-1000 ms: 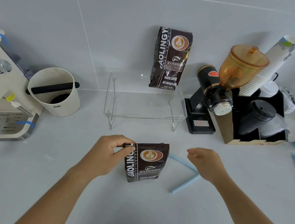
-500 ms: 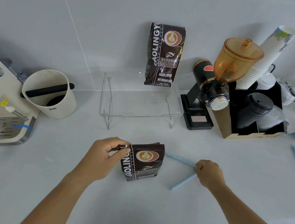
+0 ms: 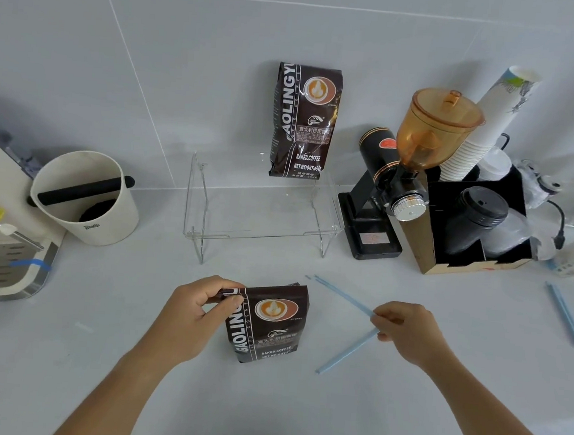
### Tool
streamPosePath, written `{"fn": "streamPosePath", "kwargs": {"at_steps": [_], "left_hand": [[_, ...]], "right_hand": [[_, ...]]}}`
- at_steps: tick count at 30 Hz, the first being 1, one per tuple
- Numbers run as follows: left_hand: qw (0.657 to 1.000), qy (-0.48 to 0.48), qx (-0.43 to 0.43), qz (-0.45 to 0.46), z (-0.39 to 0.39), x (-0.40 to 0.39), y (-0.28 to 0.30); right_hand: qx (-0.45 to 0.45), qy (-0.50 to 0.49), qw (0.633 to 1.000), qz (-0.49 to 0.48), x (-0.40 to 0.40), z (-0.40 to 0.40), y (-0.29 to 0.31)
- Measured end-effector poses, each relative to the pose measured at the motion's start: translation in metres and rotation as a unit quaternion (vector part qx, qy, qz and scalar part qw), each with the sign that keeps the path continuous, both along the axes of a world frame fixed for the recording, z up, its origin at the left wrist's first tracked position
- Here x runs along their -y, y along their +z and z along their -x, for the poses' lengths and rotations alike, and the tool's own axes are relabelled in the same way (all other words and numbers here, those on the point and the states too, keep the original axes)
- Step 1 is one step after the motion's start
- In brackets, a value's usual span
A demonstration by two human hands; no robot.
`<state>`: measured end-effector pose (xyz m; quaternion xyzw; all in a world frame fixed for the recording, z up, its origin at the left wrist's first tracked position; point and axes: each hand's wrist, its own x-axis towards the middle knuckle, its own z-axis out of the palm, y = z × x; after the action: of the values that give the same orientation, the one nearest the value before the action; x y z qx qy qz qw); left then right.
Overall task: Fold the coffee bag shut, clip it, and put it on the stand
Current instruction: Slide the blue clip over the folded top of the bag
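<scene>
1. Because the coffee bag [image 3: 267, 324] looks soft and crinkly, the left hand [image 3: 192, 313] at lower centre pinches its folded top; that seems the best hold.
2. The right hand [image 3: 405, 331] grips the light, thin blue clip [image 3: 343, 354], open in a V.
3. Readable print: "BAKED.COFFEE"; the brand name is partly hidden by the fingers.
4. The clear stand [image 3: 261, 215] waits at centre.

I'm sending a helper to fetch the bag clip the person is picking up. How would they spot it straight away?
Start at the clear stand by the wall and come forward to the folded coffee bag on the counter. Just to its right lies a pale blue clip, opened into a V, with the right hand pinching its hinge. Another blue stick lies far right, straight and untouched.
</scene>
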<state>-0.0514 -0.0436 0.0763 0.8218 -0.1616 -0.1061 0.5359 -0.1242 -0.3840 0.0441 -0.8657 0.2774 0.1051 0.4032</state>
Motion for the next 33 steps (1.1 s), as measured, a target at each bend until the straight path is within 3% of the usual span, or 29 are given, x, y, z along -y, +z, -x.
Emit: {"fn": "streamPosePath", "kwargs": {"at_steps": [6, 12, 33], "left_hand": [[1.000, 0.010, -0.020, 0.012, 0.000, 0.001, 0.001], [0.997, 0.031, -0.053, 0.052, 0.001, 0.000, -0.003], [0.991, 0.073, -0.057, 0.092, 0.001, 0.005, -0.010]], "right_hand": [[0.075, -0.058, 0.989, -0.111, -0.013, -0.003, 0.048], [0.137, -0.039, 0.969, -0.201, -0.044, -0.016, 0.080], [0.104, 0.081, 0.953, -0.274, -0.094, -0.047, 0.082]]}}
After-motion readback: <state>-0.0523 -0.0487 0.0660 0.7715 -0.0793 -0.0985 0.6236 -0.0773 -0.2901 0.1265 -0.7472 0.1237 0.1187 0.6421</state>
